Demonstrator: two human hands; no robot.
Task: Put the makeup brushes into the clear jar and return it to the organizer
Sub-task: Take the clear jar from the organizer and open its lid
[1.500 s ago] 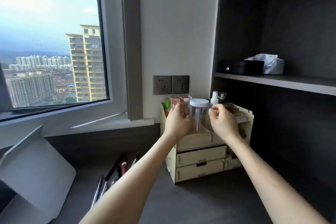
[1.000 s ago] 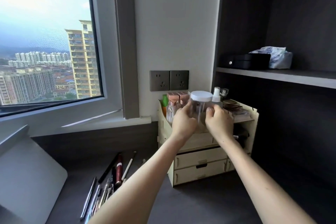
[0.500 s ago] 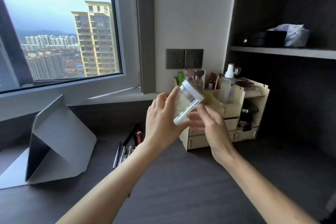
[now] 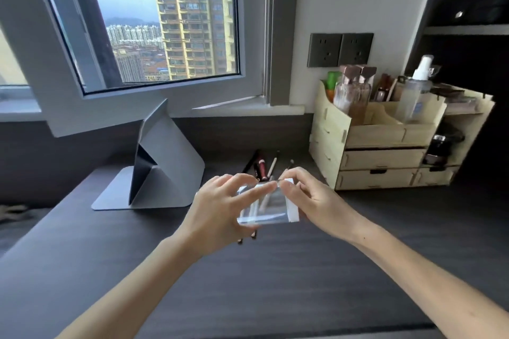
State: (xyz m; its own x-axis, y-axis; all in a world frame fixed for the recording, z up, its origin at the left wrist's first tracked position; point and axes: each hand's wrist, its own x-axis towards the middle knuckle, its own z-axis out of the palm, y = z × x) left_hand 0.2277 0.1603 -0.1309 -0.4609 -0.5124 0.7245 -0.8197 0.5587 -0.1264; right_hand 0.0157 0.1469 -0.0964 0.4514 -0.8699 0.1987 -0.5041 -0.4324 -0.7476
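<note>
Clear jar (image 4: 265, 206) held sideways above the desk (image 4: 289, 278), white lid (image 4: 292, 201) still on: opening step in hand.

You hold the smooth, transparent, cylindrical jar on its side, well clear of the pale wooden organizer (image 4: 385, 151) at far right. Your left hand (image 4: 220, 212) wraps the body with spread fingers; your right hand (image 4: 308, 201) pinches the lid rim at the right end. In my judgement the lid must come off next, left hand bracing. The slim makeup brushes (image 4: 265, 166) lie loose on the dark matte desk just beyond the jar. A folded grey stand (image 4: 162, 170) sits far left.
</note>
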